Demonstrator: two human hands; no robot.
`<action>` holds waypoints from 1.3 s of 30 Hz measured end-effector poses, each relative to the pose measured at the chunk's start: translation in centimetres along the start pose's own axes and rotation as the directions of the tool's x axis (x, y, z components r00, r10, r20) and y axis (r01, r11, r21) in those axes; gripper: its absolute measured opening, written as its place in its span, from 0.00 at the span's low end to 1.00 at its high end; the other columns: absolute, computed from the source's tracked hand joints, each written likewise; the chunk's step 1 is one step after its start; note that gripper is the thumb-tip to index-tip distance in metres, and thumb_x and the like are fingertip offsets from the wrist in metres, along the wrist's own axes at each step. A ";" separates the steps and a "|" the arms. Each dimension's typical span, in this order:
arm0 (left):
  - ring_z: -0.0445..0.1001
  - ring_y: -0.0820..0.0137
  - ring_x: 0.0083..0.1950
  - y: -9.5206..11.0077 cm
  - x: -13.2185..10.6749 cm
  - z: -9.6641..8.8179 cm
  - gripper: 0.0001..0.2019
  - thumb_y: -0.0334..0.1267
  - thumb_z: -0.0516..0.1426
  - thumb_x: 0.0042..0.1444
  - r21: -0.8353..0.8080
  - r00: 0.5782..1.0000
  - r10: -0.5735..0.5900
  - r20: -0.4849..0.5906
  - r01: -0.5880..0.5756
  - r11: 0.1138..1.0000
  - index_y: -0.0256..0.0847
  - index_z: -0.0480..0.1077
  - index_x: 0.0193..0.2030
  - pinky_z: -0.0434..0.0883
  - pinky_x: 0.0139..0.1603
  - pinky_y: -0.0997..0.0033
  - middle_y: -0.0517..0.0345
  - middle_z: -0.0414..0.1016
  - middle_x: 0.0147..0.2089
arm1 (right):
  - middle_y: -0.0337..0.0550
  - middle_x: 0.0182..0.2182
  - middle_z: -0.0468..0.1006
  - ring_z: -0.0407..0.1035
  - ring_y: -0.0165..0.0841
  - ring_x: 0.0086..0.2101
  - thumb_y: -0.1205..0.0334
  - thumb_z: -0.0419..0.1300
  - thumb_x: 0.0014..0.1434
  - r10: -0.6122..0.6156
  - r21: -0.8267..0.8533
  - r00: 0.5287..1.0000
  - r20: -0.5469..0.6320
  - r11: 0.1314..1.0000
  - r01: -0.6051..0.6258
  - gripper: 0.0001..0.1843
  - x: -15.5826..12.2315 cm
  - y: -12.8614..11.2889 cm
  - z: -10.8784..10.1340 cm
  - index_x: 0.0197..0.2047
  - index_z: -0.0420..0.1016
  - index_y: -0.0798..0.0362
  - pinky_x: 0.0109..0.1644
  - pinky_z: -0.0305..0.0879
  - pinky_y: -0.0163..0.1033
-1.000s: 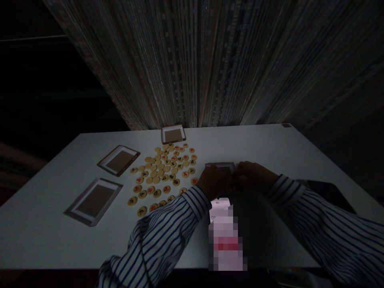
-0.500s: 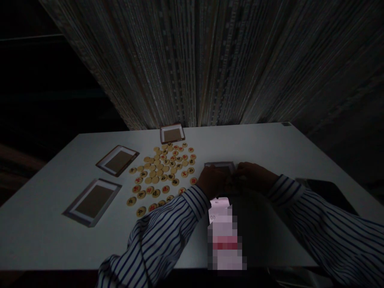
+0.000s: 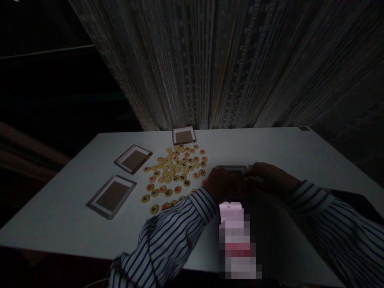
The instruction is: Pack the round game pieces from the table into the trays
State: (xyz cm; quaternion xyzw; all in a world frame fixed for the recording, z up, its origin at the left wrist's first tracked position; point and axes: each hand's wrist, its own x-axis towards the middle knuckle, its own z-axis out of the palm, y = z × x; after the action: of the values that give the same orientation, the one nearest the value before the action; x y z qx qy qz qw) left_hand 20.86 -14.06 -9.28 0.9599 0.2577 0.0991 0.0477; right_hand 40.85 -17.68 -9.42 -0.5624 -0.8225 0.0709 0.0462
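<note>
Both my hands are at a shallow box (image 3: 231, 168) on the right of the table, its far rim showing beyond them. My left hand (image 3: 220, 184) lies over its left side, fingers curled inward. My right hand (image 3: 271, 178) is at its right side with bent fingers close to the left ones. The light is dim, and whatever lies between the fingers is hidden. Left of my hands, many round wooden Chinese chess pieces (image 3: 178, 169) are spread out, some with red or black characters, some blank side up.
Three more shallow boxes with brown bottoms stand around the pieces: a far box (image 3: 184, 137), a left box (image 3: 133, 159) and a near-left box (image 3: 111, 197). A lit phone (image 3: 235, 232) lies before me at the near edge. A dark flat object (image 3: 357, 204) sits beyond my right sleeve. A string curtain (image 3: 207, 72) hangs behind the white table (image 3: 60, 224).
My view has turned slightly left, so the whole table appears shifted to the right. Both hands stay at the same box, with only slight finger movement.
</note>
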 end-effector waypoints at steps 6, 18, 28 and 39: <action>0.72 0.65 0.41 -5.3 -3.8 -3.9 0.10 0.33 0.52 0.55 0.019 0.963 -0.269 0.015 0.269 0.963 0.40 0.74 0.38 0.67 0.43 0.66 0.51 0.77 0.36 | 0.45 0.31 0.73 0.66 0.33 0.32 0.64 0.56 0.51 -0.111 0.006 0.993 -0.046 0.994 0.112 0.13 3.6 -1.3 -0.3 0.41 0.75 0.50 0.34 0.61 0.37; 0.72 0.64 0.42 -15.1 -7.5 -6.3 0.13 0.32 0.51 0.53 0.156 0.865 -0.501 0.036 0.490 0.858 0.43 0.74 0.42 0.66 0.42 0.68 0.52 0.77 0.41 | 0.49 0.38 0.75 0.68 0.35 0.39 0.63 0.49 0.56 -0.108 -0.041 0.986 0.129 0.993 0.114 0.16 13.5 -9.3 -2.2 0.43 0.75 0.53 0.42 0.60 0.37; 0.68 0.61 0.45 -16.1 -6.5 -5.4 0.12 0.35 0.49 0.55 0.268 0.905 -0.401 0.142 0.355 0.895 0.44 0.74 0.40 0.63 0.41 0.65 0.50 0.75 0.40 | 0.49 0.40 0.74 0.68 0.37 0.41 0.63 0.50 0.56 -0.118 -0.061 0.979 0.163 0.990 0.130 0.17 14.4 -9.2 -1.5 0.46 0.73 0.52 0.42 0.60 0.38; 0.68 0.61 0.43 -16.3 -6.1 -5.0 0.12 0.36 0.49 0.55 0.323 0.903 -0.414 0.112 0.361 0.875 0.43 0.74 0.37 0.62 0.40 0.66 0.50 0.76 0.38 | 0.48 0.38 0.74 0.67 0.35 0.39 0.62 0.52 0.56 -0.101 -0.024 0.985 0.140 0.994 0.105 0.16 13.0 -7.7 -1.5 0.46 0.73 0.53 0.41 0.59 0.38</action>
State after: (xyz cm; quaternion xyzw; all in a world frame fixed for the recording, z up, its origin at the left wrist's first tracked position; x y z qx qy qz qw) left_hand 6.77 -2.89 -7.76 0.8896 0.4519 -0.0382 -0.0541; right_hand 29.28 -8.20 -6.71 -0.5133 -0.8528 0.0946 -0.0163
